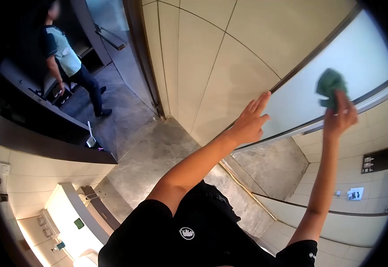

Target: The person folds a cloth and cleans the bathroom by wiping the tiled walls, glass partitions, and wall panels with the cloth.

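Observation:
A crumpled green cloth [331, 85] is pinched in the fingers of my right hand [340, 116], over the pale frosted panel [291, 107]. Whether the cloth presses on the panel is hard to tell. My left hand [251, 119] reaches to the panel's dark-edged frame beside the tiled wall, two fingers stretched out and nothing held. Its fingertips lie at or close to that edge.
Another person [67, 55] stands in the doorway at the upper left, near an open door with a handle [109, 39]. A white long-handled tool [90, 138] leans by the door frame. A white counter [76, 209] carries a green item [78, 223].

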### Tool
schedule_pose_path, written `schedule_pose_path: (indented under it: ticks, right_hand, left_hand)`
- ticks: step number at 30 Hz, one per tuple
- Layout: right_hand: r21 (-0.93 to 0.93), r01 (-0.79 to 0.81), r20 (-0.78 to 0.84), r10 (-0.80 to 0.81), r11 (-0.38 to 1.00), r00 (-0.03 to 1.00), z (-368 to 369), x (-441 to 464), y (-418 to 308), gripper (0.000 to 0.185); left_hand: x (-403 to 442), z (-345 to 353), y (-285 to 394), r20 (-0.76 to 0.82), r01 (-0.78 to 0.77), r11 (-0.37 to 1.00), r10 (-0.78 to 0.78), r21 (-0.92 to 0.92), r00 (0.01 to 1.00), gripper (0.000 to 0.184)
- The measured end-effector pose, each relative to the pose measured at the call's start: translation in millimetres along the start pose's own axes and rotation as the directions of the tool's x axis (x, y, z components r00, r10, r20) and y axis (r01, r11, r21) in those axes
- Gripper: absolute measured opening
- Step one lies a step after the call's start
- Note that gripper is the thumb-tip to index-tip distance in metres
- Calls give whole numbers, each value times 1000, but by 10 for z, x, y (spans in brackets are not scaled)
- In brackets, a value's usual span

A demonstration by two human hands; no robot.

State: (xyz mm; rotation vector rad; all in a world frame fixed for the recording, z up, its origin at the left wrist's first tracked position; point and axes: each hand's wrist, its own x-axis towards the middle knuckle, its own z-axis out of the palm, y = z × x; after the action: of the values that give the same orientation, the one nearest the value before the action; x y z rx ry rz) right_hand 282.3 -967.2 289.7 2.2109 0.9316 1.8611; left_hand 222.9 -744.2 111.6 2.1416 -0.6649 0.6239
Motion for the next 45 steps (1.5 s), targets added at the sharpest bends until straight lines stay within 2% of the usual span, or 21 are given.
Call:
schedule_pose_path:
  ticks: [4, 7, 11, 14, 16, 17, 18, 20, 21, 22, 23, 24, 25, 27, 29, 33, 34, 35, 37, 39, 45]
  right_hand:
    - [-5, -123, -107, 122, 992, 987, 108, -120, -85, 40]
    - [63, -37, 138, 28, 997, 990, 244, -804, -373, 41]
    - [230, 99, 503, -205, 968, 839, 224, -1519, -882, 31]
    - [239, -30, 551, -111, 971, 827, 151, -1555, -1121, 33]
    - [241, -426, 538, 245, 872, 806, 106, -1540, -1295, 36]
    - [310, -628, 548, 406, 714, 731, 48, -1548, -1429, 34]
    - [285, -812, 640, 529, 510, 557, -32, -1649, -1534, 30]
    - [280, -960, 756, 611, 20, 234, -151, -1991, -1747, 25]
    - [280, -845, 837, 546, -455, -17, -238, -2094, -1911, 30]
    - [261, -658, 927, 373, -706, -31, -360, -2203, -2019, 37]
    - [206, -530, 958, 280, -823, -63, -506, -2087, -2208, 41]
    - [186, -446, 980, 200, -876, 16, -613, -2052, -2367, 45]
    - [104, -453, 980, 168, -886, -104, -693, -1985, -2497, 47]
    - [45, -431, 986, 110, -901, -126, -808, -1816, -2682, 48]
    - [-28, -436, 990, 34, -900, -135, -834, -2039, -2738, 48]
    - [-84, -480, 996, -91, -873, -9, -847, -1887, -2706, 56]
    - [-164, -512, 986, -135, -843, -95, -836, -1951, -2692, 60]
    - [-155, -474, 981, -193, -866, 30, -831, -1858, -2687, 52]
    - [-143, -546, 970, -226, -825, 88, -778, -2037, -2776, 45]
    - [-172, -652, 960, -274, -739, 58, -732, -2084, -2847, 43]
    - [-350, -609, 875, -481, -712, 60, -792, -1914, -3042, 33]
  left_hand:
    - [-12, -14, 13, 31, 19, 999, -18, -25, 999, 36]
    - [-20, -60, -21, 11, 3, 999, -3, -32, 1000, 37]
    - [-6, -111, -74, 52, -65, 997, 67, -40, 996, 38]
    - [-18, -122, -56, 47, -100, 995, 100, 7, 994, 46]
    - [-96, -118, -30, 43, -37, 996, 41, -87, 998, 58]
    - [-154, -121, -17, 38, -17, 993, 22, -113, 999, 62]
    - [-269, -73, -39, 46, 71, 981, -64, -178, 997, 68]
    - [-567, 79, -97, 55, 215, 927, -209, -307, 976, 77]
    - [-726, 113, -110, 57, 271, 889, -269, -368, 961, 80]
    - [-831, 32, -25, 158, 416, 748, -395, -517, 905, 77]
    - [-943, -66, 59, 282, 544, 555, -490, -630, 825, 74]
    - [-1053, -104, 91, 287, 552, 549, -495, -628, 820, 74]
    - [-1154, -125, 125, 359, 585, 516, -476, -625, 803, 67]
    - [-1351, -149, 190, 432, 626, 479, -459, -615, 776, 60]
    - [-1515, -150, 241, 278, 573, 617, -512, -539, 813, 44]
    - [-1683, -278, 288, 181, 617, 542, -650, -570, 738, 42]
    - [-1743, -290, 297, 171, 620, 536, -661, -573, 731, 42]
    - [-1807, -293, 291, 106, 619, 575, -681, -535, 725, 43]
    - [-1903, -326, 297, 23, 615, 622, -694, -485, 720, 43]
    - [-2002, -350, 381, -14, 650, 564, -761, -509, 649, 41]
    - [-2254, -453, 742, -123, 709, 563, -812, -425, 571, 32]
